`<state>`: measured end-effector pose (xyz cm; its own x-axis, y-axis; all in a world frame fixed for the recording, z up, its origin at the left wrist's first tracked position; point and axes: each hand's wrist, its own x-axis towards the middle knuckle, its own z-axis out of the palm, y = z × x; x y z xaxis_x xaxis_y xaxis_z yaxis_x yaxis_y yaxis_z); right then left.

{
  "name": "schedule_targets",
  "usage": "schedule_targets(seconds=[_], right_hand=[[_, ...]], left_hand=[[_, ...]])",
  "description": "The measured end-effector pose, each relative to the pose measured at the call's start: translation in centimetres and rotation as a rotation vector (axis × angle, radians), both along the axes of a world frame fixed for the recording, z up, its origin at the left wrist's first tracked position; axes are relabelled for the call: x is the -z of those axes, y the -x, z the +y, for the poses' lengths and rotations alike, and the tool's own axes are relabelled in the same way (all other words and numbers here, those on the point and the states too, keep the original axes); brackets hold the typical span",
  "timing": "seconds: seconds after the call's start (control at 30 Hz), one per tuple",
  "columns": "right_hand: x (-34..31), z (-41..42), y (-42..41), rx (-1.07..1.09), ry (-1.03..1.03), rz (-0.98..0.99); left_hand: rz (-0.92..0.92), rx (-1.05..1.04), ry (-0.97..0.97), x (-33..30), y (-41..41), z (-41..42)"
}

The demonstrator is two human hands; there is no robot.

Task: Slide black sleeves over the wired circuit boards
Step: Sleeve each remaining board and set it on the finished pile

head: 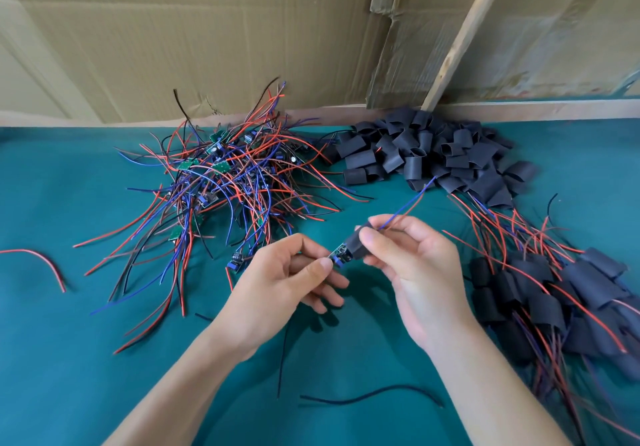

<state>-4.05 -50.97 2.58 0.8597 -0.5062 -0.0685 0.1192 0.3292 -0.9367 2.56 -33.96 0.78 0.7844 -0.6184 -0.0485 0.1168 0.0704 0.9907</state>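
Teal cloth [86, 359] spreads beneath me. My left hand [277, 293] pinches the circuit board [337, 255]; my right hand [412, 265] grips a black sleeve [356, 243] half threaded on, near centre. Next I'd judge: push it fully over.

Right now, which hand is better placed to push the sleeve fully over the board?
The right hand: it already pinches the black sleeve, while the left hand holds the circuit board.
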Motion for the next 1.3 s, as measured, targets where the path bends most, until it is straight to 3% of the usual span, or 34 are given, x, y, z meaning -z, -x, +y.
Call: schedule_targets(seconds=[0.2, 0.53, 0.83, 1.07, 1.3], right_hand=[[0.2, 0.4, -0.1, 0.060, -0.011, 0.051], [0.0, 0.6, 0.2, -0.043, 0.031, 0.115], [-0.5, 1.8, 0.2, -0.136, -0.126, 0.147], [-0.7, 1.7, 0.3, -0.183, -0.173, 0.140], [-0.8, 1.8, 0.4, -0.227, -0.064, 0.121]], left_hand=[[-0.175, -0.067, -0.096, -0.1, 0.5, -0.2], [-0.358, -0.143, -0.194, 0.0, 0.9, -0.2], [-0.638, -0.264, -0.180, -0.4, 1.2, -0.2], [-0.664, -0.267, -0.153, -0.5, 1.3, -0.2], [-0.741, -0.276, -0.182, -0.7, 1.5, -0.3]])
